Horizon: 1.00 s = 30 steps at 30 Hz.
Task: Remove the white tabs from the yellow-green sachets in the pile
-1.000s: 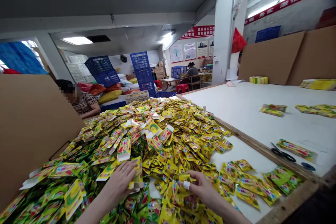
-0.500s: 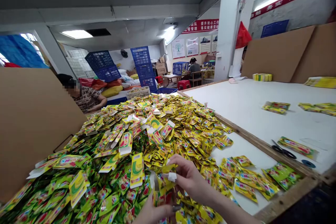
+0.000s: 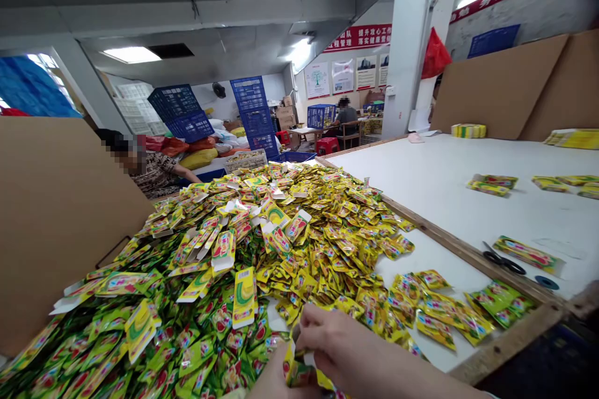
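Low in the middle, my left hand (image 3: 271, 380) is closed around a small yellow printed box (image 3: 291, 365), mostly hidden between the hands. My right hand (image 3: 334, 340) lies over the box's upper end, its fingers curled and pressed together there. Whether a packet is also between those fingers is hidden. Around both hands spreads a large heap of small foil packets: green ones (image 3: 191, 355) to the left, yellow ones (image 3: 341, 230) ahead and to the right. Several printed boxes with open white flaps lie on top, among them a yellow box (image 3: 244, 298) just beyond my hands.
A wooden strip (image 3: 440, 243) borders the heap on the right. Past it, a white tabletop (image 3: 449, 181) carries black scissors (image 3: 504, 260), a tape roll (image 3: 546, 282) and a few packs. A cardboard panel (image 3: 65, 212) stands left. Beside it sits a person (image 3: 154, 171); another sits farther back.
My right hand has turned and moved down over the small box, covering more of it. Both hands are lower. The person on the left has stretched an arm rightward.
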{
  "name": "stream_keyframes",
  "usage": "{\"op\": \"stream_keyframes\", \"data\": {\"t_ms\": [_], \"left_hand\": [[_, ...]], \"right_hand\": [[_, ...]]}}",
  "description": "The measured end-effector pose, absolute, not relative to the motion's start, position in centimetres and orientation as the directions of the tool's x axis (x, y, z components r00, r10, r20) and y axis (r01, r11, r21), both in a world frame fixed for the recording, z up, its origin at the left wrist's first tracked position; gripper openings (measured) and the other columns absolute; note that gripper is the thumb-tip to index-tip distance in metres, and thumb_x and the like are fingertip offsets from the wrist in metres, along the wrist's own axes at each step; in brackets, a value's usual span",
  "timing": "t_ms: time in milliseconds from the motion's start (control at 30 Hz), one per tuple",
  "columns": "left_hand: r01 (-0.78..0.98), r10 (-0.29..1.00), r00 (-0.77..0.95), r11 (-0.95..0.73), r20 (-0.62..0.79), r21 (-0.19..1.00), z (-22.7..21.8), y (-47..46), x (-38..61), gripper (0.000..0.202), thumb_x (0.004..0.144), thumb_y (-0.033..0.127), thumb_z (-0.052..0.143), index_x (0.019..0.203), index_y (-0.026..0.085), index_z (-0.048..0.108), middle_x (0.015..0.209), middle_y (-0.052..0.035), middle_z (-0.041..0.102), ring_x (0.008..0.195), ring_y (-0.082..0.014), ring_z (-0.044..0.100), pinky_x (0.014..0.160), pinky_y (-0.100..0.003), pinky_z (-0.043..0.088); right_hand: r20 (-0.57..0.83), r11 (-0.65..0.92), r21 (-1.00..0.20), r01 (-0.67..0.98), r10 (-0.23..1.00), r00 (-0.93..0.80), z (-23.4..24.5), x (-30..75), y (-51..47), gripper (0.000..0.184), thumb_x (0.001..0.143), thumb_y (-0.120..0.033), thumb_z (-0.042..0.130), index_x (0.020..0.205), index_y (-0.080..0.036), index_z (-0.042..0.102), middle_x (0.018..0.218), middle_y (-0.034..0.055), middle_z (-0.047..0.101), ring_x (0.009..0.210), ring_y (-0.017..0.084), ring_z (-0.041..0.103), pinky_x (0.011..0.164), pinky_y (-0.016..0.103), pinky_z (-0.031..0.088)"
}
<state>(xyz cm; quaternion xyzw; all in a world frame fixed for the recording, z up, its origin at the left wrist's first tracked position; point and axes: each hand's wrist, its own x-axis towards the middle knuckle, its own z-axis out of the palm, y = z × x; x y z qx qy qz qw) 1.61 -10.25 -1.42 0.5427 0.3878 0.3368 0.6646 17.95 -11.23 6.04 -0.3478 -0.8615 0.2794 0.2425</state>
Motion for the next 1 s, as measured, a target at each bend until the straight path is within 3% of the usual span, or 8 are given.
{"op": "stream_keyframes", "data": {"t_ms": [133, 300, 500, 633, 767, 867, 933, 1000], "left_hand": [[-0.036, 0.837, 0.515, 0.237, -0.185, 0.971, -1.4, -10.5, 1.3, 0.052, 0.045, 0.036, 0.081, 0.09, 0.017, 0.063, 0.08, -0.0041, 0.068, 0.083, -0.027, 0.062, 0.075, -0.036, 0.049], [0.004, 0.79, 0.565, 0.285, -0.238, 0.959, -1.9, -10.5, 0.1, 0.058, 0.047, 0.032, 0.083, 0.098, 0.017, 0.058, 0.091, -0.0044, 0.067, 0.088, -0.0254, 0.062, 0.082, -0.036, 0.046], [-0.088, 0.701, 0.693, 0.314, -0.168, 0.946, -2.8, -10.4, 1.7, 0.077, 0.051, 0.033, 0.081, 0.118, 0.019, 0.047, 0.114, -0.0105, 0.059, 0.109, -0.0288, 0.053, 0.094, -0.039, 0.039], [0.1, 0.762, 0.644, 0.007, -0.07, 0.995, -1.9, -9.8, 0.1, 0.075, 0.065, 0.026, 0.069, 0.132, 0.025, 0.034, 0.129, -0.01, 0.048, 0.121, -0.027, 0.042, 0.103, -0.042, 0.03], [0.604, 0.894, 0.444, -0.348, 0.061, 0.717, -1.7, -8.6, -5.0, 0.059, 0.068, 0.008, 0.05, 0.122, 0.032, 0.049, 0.134, -0.0029, 0.044, 0.129, -0.027, 0.028, 0.108, -0.047, 0.018], [0.719, 0.891, 0.453, -0.382, 0.026, 0.581, -2.9, -7.9, -7.6, 0.06, 0.066, 0.007, 0.049, 0.12, 0.033, 0.051, 0.13, -0.0022, 0.048, 0.127, -0.0275, 0.032, 0.107, -0.048, 0.021], [0.731, 0.894, 0.447, -0.373, 0.011, 0.571, -3.7, -7.6, -8.1, 0.048, 0.074, 0.017, 0.049, 0.12, 0.031, 0.05, 0.128, -0.0043, 0.049, 0.123, -0.0263, 0.038, 0.105, -0.045, 0.027], [0.745, 0.903, 0.43, -0.366, 0.019, 0.558, -4.1, -7.4, -7.8, 0.043, 0.079, 0.027, 0.049, 0.122, 0.029, 0.048, 0.126, -0.0063, 0.05, 0.12, -0.0256, 0.04, 0.102, -0.042, 0.03]], "right_hand": [[0.21, 0.533, -0.726, 0.435, 0.773, -0.598, 6.1, 19.1, -11.2, 0.049, 0.066, 0.002, 0.043, 0.107, -0.022, 0.053, 0.097, 0.0026, 0.055, 0.086, 0.015, 0.052, 0.075, 0.023, 0.041], [0.267, 0.556, -0.735, 0.388, 0.763, -0.589, 4.4, 19.5, -11.0, 0.033, 0.066, 0.002, 0.043, 0.081, -0.02, 0.063, 0.08, -0.0002, 0.06, 0.076, 0.014, 0.055, 0.072, 0.023, 0.041], [0.184, 0.479, -0.808, 0.343, 0.759, -0.625, 3.3, 19.6, -12.0, 0.032, 0.069, -0.002, 0.043, 0.082, -0.022, 0.064, 0.085, 0.0016, 0.063, 0.078, 0.015, 0.058, 0.069, 0.022, 0.045], [0.351, 0.486, -0.631, 0.605, 0.874, -0.336, 3.3, 26.2, -9.8, 0.024, 0.079, -0.015, 0.04, 0.078, -0.022, 0.063, 0.086, 0.0063, 0.059, 0.079, 0.019, 0.058, 0.068, 0.029, 0.047], [0.541, 0.055, -0.181, 0.982, 0.84, 0.053, 4.6, 32.9, -6.5, 0.026, 0.081, -0.022, 0.038, 0.094, -0.016, 0.059, 0.103, 0.0159, 0.054, 0.078, 0.029, 0.057, 0.063, 0.041, 0.046], [0.576, 0.173, -0.089, 0.981, 0.812, -0.091, 4.3, 30.5, -5.5, 0.026, 0.082, -0.02, 0.039, 0.102, -0.013, 0.055, 0.106, 0.0161, 0.054, 0.097, 0.03, 0.051, 0.078, 0.041, 0.044], [0.422, 0.413, -0.166, 0.896, 0.85, -0.314, 3.0, 25.9, -5.7, 0.023, 0.082, -0.021, 0.044, 0.102, -0.017, 0.055, 0.097, 0.0106, 0.058, 0.094, 0.024, 0.051, 0.082, 0.036, 0.042], [0.25, 0.491, -0.199, 0.848, 0.862, -0.44, 1.1, 21.2, -6.0, 0.024, 0.075, -0.024, 0.054, 0.098, -0.018, 0.056, 0.093, 0.0088, 0.059, 0.091, 0.026, 0.05, 0.081, 0.039, 0.041]]}}
